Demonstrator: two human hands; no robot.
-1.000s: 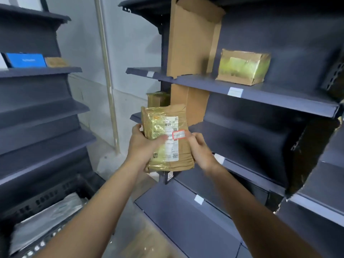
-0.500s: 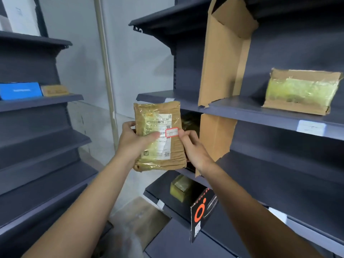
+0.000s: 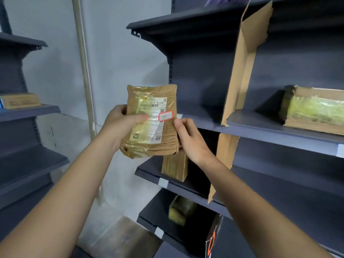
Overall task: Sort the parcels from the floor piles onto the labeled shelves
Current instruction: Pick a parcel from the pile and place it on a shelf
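While both hands hold it up in front of the shelving, the parcel (image 3: 150, 121) is not yet on any shelf. The left hand (image 3: 121, 125) has its grip wrapped round the left edge with the thumb across the printed label. The right hand (image 3: 191, 140) pinches the right edge, fingers behind and thumb in front. A red-bordered sticker (image 3: 165, 116) faces the camera, its handwritten mark too small to read surely. The step in hand looks like matching that mark to a white shelf tag (image 3: 163, 182). Just behind the held parcel, a brown packet (image 3: 175, 168) stands upright near the left end of a shelf. A yellow-taped packet (image 3: 181, 209) lies on the shelf below it. Farther right, past the cardboard divider (image 3: 240, 79), a large taped box (image 3: 314, 110) lies on the upper shelf. A small box (image 3: 20, 100) sits on the far left rack. So some sorting seems done, but the floor piles are out of view, so what remains cannot be told.
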